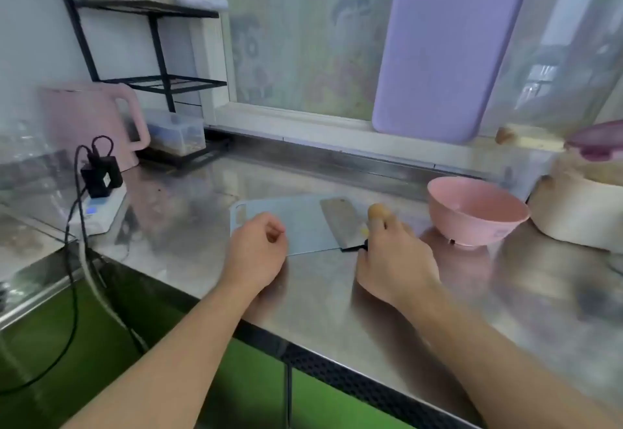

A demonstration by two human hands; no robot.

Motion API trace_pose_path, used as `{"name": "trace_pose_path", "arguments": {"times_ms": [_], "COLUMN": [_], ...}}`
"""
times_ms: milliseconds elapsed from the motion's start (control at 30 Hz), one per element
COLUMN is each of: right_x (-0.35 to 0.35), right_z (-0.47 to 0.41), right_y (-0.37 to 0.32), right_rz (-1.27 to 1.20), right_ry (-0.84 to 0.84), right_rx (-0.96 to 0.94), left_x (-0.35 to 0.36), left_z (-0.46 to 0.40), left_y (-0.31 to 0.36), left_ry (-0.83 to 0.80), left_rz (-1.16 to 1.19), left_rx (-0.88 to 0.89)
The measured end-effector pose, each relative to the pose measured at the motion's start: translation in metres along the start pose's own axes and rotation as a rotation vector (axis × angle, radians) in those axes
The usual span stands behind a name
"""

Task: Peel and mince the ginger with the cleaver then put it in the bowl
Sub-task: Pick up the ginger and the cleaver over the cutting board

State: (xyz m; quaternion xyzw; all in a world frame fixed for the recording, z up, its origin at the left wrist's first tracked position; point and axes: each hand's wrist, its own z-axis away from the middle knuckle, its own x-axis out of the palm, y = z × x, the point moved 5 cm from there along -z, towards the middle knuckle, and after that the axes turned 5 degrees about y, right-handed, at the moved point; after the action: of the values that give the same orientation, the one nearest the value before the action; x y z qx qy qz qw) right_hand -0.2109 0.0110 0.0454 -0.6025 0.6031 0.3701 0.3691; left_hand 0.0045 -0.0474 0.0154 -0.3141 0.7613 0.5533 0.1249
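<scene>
A pale blue cutting board (296,223) lies on the steel counter. The cleaver (338,221) rests flat on the board's right part. My right hand (396,260) covers its black handle, fingers curled round it; only the handle's end shows by my thumb. A brownish lump of ginger (376,209) sits at the far side of that hand, touching it, with a yellow bit showing near the blade. My left hand (258,250) hovers over the board's near left corner, fingers curled with nothing in them. The pink bowl (475,214) stands right of the board and looks empty.
A cream pot (580,213) stands right of the bowl. A power strip with black plugs and cables (101,189), a pink kettle (91,118) and a black rack (151,81) are at the left. A purple board (448,48) leans on the window. The counter's front edge (337,378) is near.
</scene>
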Motion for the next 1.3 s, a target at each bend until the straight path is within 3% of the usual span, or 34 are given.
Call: {"name": "trace_pose_path", "arguments": {"times_ms": [67,167,267,433,700,933,1033,1200,1300], "right_x": [0.0,0.011,0.009,-0.003,-0.021,-0.023,-0.022,-0.02,-0.016], "right_z": [-0.004,-0.011,-0.025,-0.048,-0.05,-0.046,-0.046,-0.044,-0.044], "right_y": [0.011,0.016,0.015,0.036,0.077,0.093,0.095,0.094,0.086], "right_rz": [-0.07,-0.151,-0.39,-0.757,-0.606,-0.517,-0.511,-0.522,-0.559], "right_ry": [-0.067,-0.189,-0.25,-0.247,0.078,0.164,0.166,0.147,0.136], "right_rx": [0.162,0.196,0.224,0.387,0.373,0.412,0.43,0.427,0.382], "left_x": [0.0,0.004,0.004,0.009,0.068,0.146,0.16,0.148,0.119], "left_z": [-0.002,0.0,-0.001,-0.004,-0.031,-0.04,-0.038,-0.041,-0.054], "left_y": [-0.002,-0.003,-0.003,-0.002,0.051,0.089,0.091,0.083,0.071], "left_ry": [0.021,-0.002,0.001,0.002,-0.135,-0.48,-0.446,-0.334,-0.229], "left_rz": [0.018,0.018,0.035,0.026,0.017,-0.115,-0.165,0.079,0.088], "left_rx": [-0.039,-0.052,-0.054,-0.035,0.1,0.165,0.195,0.118,0.126]}}
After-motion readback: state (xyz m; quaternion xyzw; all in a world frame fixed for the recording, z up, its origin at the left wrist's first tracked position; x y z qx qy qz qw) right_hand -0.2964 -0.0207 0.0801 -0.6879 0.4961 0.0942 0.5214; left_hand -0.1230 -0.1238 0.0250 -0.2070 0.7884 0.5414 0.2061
